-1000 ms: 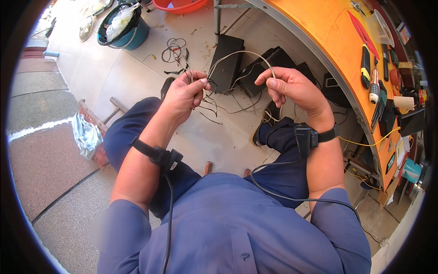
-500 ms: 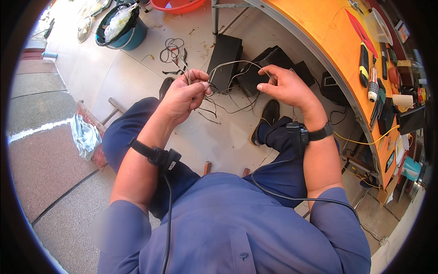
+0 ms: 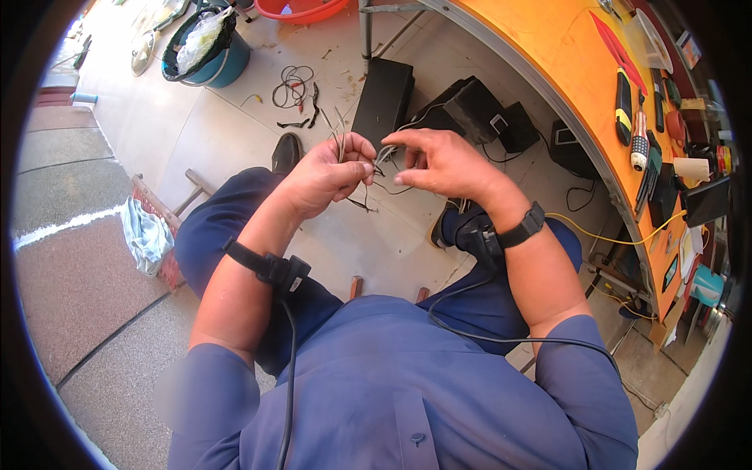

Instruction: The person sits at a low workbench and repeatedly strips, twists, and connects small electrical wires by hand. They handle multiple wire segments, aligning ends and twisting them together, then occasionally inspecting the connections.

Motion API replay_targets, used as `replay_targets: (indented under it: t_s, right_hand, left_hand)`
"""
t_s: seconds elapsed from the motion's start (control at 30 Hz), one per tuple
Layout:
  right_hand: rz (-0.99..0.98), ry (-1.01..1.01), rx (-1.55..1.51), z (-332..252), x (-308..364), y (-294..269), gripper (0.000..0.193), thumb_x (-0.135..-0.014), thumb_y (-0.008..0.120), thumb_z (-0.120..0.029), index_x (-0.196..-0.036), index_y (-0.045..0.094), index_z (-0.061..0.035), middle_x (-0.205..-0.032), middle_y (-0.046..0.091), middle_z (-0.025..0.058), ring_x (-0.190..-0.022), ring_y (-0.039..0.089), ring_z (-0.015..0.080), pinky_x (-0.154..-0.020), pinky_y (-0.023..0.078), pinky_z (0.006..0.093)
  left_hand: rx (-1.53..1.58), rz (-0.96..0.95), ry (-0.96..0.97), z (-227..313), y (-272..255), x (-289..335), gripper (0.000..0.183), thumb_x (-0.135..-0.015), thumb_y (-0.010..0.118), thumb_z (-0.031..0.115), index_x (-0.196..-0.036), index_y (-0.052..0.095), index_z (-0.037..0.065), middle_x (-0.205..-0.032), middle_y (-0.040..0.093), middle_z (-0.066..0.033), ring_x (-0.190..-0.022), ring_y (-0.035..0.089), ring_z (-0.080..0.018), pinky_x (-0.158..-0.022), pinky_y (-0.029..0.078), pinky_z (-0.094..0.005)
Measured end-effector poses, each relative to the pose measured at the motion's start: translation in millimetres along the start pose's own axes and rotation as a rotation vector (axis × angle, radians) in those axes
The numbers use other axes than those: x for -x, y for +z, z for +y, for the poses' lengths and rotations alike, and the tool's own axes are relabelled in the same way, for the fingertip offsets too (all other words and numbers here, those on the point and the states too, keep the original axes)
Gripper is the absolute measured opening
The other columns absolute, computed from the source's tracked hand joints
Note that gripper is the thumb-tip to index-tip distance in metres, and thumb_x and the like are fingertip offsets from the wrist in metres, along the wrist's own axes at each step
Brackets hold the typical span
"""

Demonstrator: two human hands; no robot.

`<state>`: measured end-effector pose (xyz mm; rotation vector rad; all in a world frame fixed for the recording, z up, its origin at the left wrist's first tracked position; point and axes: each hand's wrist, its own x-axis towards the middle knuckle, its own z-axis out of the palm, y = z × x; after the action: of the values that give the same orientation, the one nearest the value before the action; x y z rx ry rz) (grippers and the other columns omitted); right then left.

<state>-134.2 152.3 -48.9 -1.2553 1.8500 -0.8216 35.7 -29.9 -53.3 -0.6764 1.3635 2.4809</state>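
Note:
My left hand (image 3: 335, 174) is closed in a pinch on a thin grey cable (image 3: 386, 155). Stiff-looking strands stand up above its fingers, and a dark end dangles below the thumb. Close beside it, my right hand (image 3: 450, 166) curves over the cable's bunched loops, thumb and fingers apart. The fingertips are at the loops, but I see no grip on them. Behind the hands on the floor lie a long black box (image 3: 384, 94) and a black speaker-like box (image 3: 475, 110). How the cable runs behind my right hand is hidden.
An orange table (image 3: 540, 39) curves along the right, bearing pliers (image 3: 623, 110), a screwdriver (image 3: 640, 141) and other tools. A blue bucket (image 3: 227, 66) and red basin (image 3: 305, 9) stand at the far side. Loose cable (image 3: 291, 86) lies on the floor. A pale cloth (image 3: 146, 235) hangs at left.
My right hand has moved left and down, close to my left hand. The wide cable arc between the hands has gathered into small loops. My left hand has shifted slightly right.

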Motion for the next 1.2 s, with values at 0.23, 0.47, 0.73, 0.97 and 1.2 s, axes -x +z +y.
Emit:
replay_targets:
  t_s: [0.23,0.47,0.73,0.97,1.2]
  right_hand:
    - [0.055,-0.095,-0.028,0.7,-4.2,18.7,0.032,-0.081,0.08,-0.025,-0.105,0.072,-0.0055,-0.084,0.071,0.0104,-0.077,0.067,0.0246,-0.072,0.054,0.0358]
    - [0.129,0.045,-0.558,-1.7,11.2,-30.6,0.019,-0.093,0.072,-0.021,-0.096,0.071,-0.0015,-0.074,0.062,-0.0037,-0.062,0.054,0.0039,-0.056,0.044,0.0217]
    - [0.403,-0.127,-0.81,-2.0,58.1,-81.4,0.013,-0.1,0.065,-0.018,-0.1,0.067,-0.005,-0.083,0.061,0.0004,-0.059,0.052,0.0049,-0.052,0.038,0.0169]
    - [0.564,-0.336,-1.014,7.5,113.8,-99.1,0.011,-0.101,0.063,-0.013,-0.102,0.066,-0.0021,-0.092,0.062,0.006,-0.067,0.051,0.0103,-0.058,0.042,0.0209]
    - [0.662,-0.389,-1.089,4.6,170.8,-102.3,0.015,-0.099,0.067,-0.018,-0.1,0.066,-0.0038,-0.084,0.055,0.0015,-0.067,0.047,0.0111,-0.06,0.037,0.0218]
  left_hand:
    - [-0.096,0.006,-0.018,-1.4,7.8,0.6,0.015,-0.093,0.064,0.006,-0.106,0.057,0.003,-0.083,0.065,-0.0055,-0.051,0.043,-0.0042,-0.046,0.034,-0.0198]
    - [-0.201,0.16,0.162,12.1,-7.5,5.6,0.022,-0.107,0.052,0.025,-0.11,0.059,0.004,-0.086,0.067,-0.007,-0.049,0.042,-0.0046,-0.048,0.035,-0.0184]
    - [-0.316,0.318,0.301,28.0,-21.0,44.6,0.024,-0.109,0.048,0.025,-0.111,0.059,0.004,-0.087,0.067,-0.0052,-0.053,0.048,-0.0035,-0.05,0.039,-0.0171]
    - [-0.456,0.457,0.428,47.7,-44.9,90.4,0.026,-0.11,0.046,0.026,-0.113,0.06,0.004,-0.089,0.068,-0.0051,-0.059,0.056,-0.0061,-0.056,0.046,-0.0181]
    - [-0.566,0.757,0.513,68.2,-70.3,130.8,0.03,-0.11,0.045,0.027,-0.112,0.062,0.002,-0.094,0.069,-0.0074,-0.08,0.065,-0.0127,-0.074,0.051,-0.026]
